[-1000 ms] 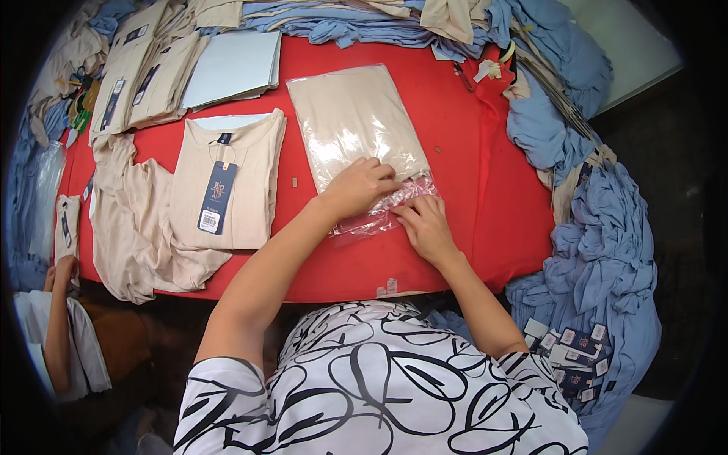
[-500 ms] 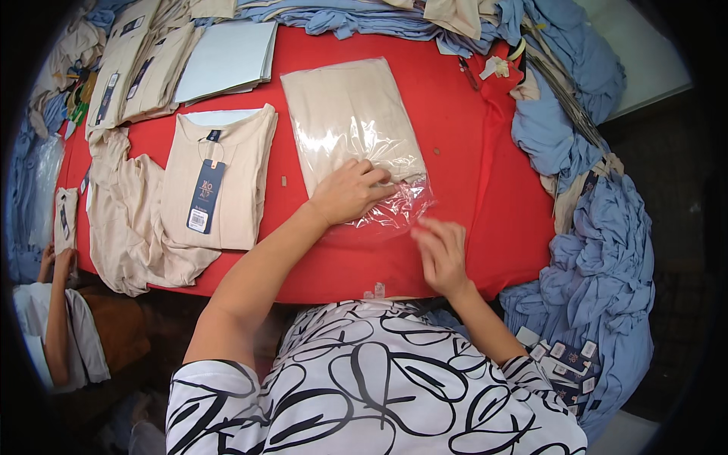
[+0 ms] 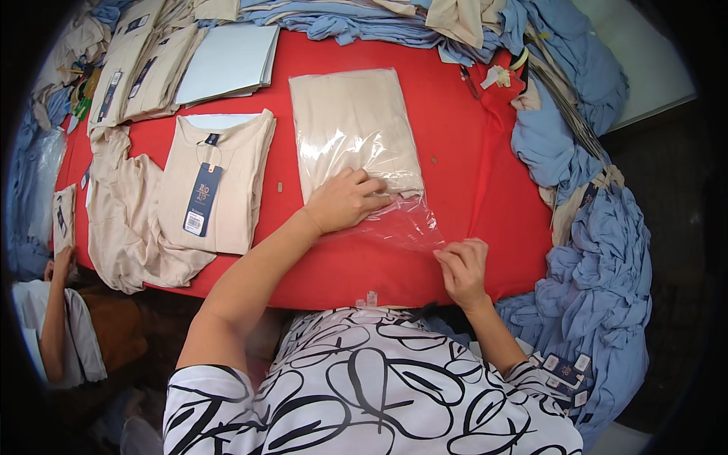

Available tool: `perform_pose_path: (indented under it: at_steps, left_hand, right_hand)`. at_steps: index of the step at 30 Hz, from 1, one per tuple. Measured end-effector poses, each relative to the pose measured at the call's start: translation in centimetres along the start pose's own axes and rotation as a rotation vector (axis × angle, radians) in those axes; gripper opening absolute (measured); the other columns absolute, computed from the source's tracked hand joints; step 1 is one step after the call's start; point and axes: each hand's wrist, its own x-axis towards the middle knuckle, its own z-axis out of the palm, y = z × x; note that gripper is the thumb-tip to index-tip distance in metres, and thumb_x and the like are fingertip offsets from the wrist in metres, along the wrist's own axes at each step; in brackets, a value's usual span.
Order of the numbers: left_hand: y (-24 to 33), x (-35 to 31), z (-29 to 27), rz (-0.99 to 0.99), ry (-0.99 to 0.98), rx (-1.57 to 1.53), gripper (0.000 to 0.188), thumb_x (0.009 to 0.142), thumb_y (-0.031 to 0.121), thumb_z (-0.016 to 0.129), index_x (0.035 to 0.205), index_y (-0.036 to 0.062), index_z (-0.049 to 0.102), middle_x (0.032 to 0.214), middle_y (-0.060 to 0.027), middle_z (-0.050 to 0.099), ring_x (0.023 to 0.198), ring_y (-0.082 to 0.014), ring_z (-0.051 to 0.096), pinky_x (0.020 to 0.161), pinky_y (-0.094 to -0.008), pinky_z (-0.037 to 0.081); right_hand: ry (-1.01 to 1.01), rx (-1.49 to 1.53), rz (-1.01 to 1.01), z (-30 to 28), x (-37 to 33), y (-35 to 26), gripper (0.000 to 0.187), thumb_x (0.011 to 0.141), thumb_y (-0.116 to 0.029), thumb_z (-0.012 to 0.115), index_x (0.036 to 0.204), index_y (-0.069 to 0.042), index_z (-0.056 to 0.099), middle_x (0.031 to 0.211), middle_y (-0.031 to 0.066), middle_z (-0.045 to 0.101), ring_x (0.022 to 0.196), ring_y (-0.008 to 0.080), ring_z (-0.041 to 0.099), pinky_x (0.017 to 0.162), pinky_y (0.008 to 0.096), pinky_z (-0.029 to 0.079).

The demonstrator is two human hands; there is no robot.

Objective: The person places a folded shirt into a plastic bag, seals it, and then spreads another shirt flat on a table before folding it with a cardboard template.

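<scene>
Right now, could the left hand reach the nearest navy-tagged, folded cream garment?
Probably yes: only red cloth and a small tan scrap separate the garment from the left hand, resting on the clear plastic bag.

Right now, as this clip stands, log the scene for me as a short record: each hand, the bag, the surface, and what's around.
Left hand: resting on the clear plastic bag, toward its near end
Right hand: fingers at the bag's near right corner, seemingly pinching the film
Bag contents: folded beige garment; loose film extends past it
Surface: red cloth
Left of bag: tagged beige garment, folded
Far left: co-worker's hand at a narrow beige piece
Right side: heaped blue fabric
</scene>
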Motion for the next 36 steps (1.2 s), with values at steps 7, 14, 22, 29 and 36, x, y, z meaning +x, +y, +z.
perform_pose_path:
  at_steps: [7,14,22,29,36]
  left_hand:
    - [1.7,1.0,-1.1,-0.020,-0.273,0.088,0.035,0.084,0.017,0.058,0.118,0.0150,0.066,0.120,-0.0017,0.060,0.098,-0.0220,0.060,0.084,-0.0346,0.049]
    - [1.8,1.6,-3.8,-0.666,-0.543,-1.043,0.051,0.100,0.032,0.048,0.145,0.0101,0.041,0.136,-0.0122,0.054,0.110,-0.0246,0.062,0.092,-0.0357,0.050]
    - [6.8,-5.7,-7.3,-0.724,0.087,-0.587,0.061,0.086,0.027,0.072,0.133,-0.0016,0.046,0.118,-0.0209,0.058,0.098,-0.0234,0.063,0.085,-0.0356,0.051]
    - [5.9,-6.7,-1.9,-1.081,0.478,-0.629,0.017,0.098,0.014,0.055,0.090,0.0004,0.050,0.077,-0.0150,0.064,0.066,-0.0252,0.066,0.062,-0.0350,0.053]
    - [5.7,-6.2,-2.0,-1.188,0.563,-0.692,0.025,0.101,0.018,0.046,0.085,0.0003,0.047,0.071,-0.0162,0.062,0.062,-0.0247,0.068,0.057,-0.0344,0.051]
  right_hand:
    - [-0.176,0.179,0.164,3.1,1.9,4.0,0.013,0.075,-0.006,0.074,0.086,-0.003,0.070,0.116,0.0127,0.059,0.111,0.0308,0.051,0.095,0.0415,0.041]
    - [-0.131,0.920,0.633,5.3,10.9,6.6,0.017,0.098,-0.017,0.053,0.094,-0.001,0.059,0.098,0.0079,0.063,0.088,0.0151,0.062,0.076,0.0289,0.053]
    - [-0.001,0.815,0.787,9.0,12.7,6.6,0.023,0.104,-0.025,0.044,0.098,-0.005,0.055,0.072,0.0017,0.051,0.046,0.0091,0.055,0.038,0.0232,0.041]
    - [0.046,0.432,0.534,11.5,11.8,8.4,0.021,0.103,-0.024,0.045,0.099,-0.006,0.056,0.069,0.0027,0.050,0.048,0.0092,0.053,0.041,0.0251,0.041]
    - [-0.205,0.160,0.562,9.0,15.3,4.9,0.017,0.097,-0.018,0.047,0.099,-0.004,0.056,0.090,0.0217,0.063,0.090,0.0417,0.061,0.077,0.0481,0.048]
